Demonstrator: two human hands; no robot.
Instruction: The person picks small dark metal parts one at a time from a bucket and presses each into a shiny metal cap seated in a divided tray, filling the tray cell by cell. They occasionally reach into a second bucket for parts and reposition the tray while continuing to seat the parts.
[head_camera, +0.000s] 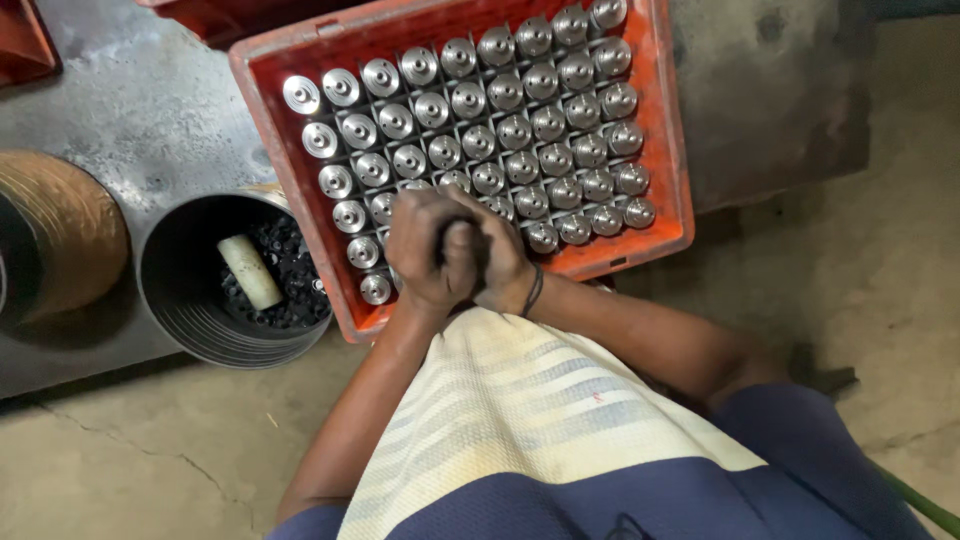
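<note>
While clasped, left hand (428, 250), right hand (497, 258), hide something (unclear), over orange crate (665, 130)

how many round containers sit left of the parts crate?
2. A dark metal bin stands right beside the orange crate and holds a white cylinder. A brown drum stands further left, cut off by the frame edge. Others may be out of view.

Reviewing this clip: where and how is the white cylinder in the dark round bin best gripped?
Grip the white cylinder across its middle, coming straight down through the open top of the bin. It lies tilted on small black parts, its long sides bare, while the wall blocks any sideways approach.
</note>
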